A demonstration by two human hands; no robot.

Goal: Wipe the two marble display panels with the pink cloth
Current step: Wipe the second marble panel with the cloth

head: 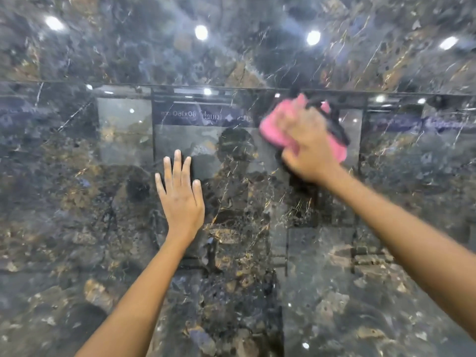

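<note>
Two glossy dark marble panels fill the view, the lower panel [77, 215] and the upper panel [128, 47], split by a thin horizontal seam. My right hand [309, 148] presses a pink cloth [273, 130] flat against the lower panel just under the seam, right of centre; the hand and cloth are motion-blurred. My left hand [180, 194] rests flat on the lower panel, fingers spread and pointing up, holding nothing, to the left of the cloth and below it.
The polished stone mirrors ceiling lights [201, 32], a showroom sign [185, 115] and the outline of a person. The seam [154, 86] runs across the full width above both hands.
</note>
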